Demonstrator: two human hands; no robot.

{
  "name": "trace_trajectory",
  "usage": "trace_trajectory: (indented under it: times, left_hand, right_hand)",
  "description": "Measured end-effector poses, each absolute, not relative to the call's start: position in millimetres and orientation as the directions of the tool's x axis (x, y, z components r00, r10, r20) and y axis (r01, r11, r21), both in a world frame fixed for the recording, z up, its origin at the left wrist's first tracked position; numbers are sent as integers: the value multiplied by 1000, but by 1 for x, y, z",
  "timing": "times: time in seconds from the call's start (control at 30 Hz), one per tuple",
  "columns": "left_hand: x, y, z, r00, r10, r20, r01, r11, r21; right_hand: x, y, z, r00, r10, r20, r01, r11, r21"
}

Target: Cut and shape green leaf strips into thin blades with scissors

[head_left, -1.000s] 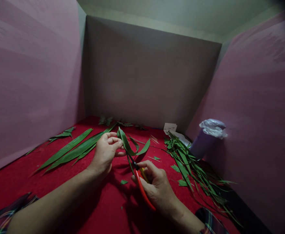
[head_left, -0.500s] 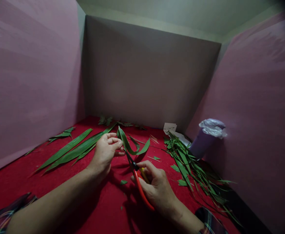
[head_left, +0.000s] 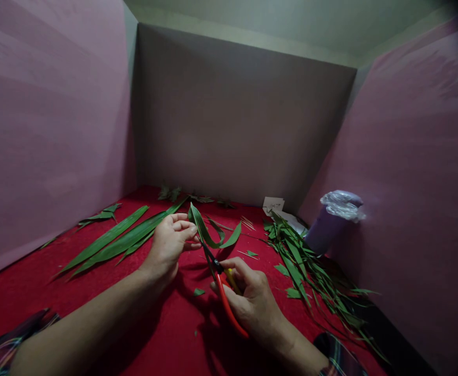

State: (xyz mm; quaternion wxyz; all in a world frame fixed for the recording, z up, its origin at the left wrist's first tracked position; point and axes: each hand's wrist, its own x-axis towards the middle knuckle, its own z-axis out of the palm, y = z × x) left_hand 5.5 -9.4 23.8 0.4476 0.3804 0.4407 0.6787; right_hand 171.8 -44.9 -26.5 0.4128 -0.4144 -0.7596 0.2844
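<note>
My left hand [head_left: 169, 244] pinches a curled green leaf strip [head_left: 210, 234] between thumb and fingers, just above the red cloth [head_left: 95, 292]. My right hand [head_left: 252, 300] is closed round red-handled scissors [head_left: 224, 292]. Their dark blades point up and left, reaching the leaf strip right beside my left thumb. Small green cut-offs [head_left: 198, 292] lie on the cloth between my two hands.
Long whole leaves [head_left: 115, 240] lie to the left. A heap of cut leaf strips [head_left: 310, 271] spreads on the right, next to a purple bin [head_left: 328, 224] lined with a plastic bag. White paper [head_left: 273, 204] and thin sticks [head_left: 247, 223] lie near the back wall. Pink walls enclose the space.
Almost nothing has moved. The scissors and my right hand have edged slightly up and left toward the leaf strip; my left hand keeps its pinch.
</note>
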Motion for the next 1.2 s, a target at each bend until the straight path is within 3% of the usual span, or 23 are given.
trace_trajectory:
  times: [1.2]
  left_hand:
    - [7, -11, 24, -305, 949, 80, -316, -180, 932]
  right_hand:
    - [174, -42, -32, -340, 857, 388, 325, 494, -806]
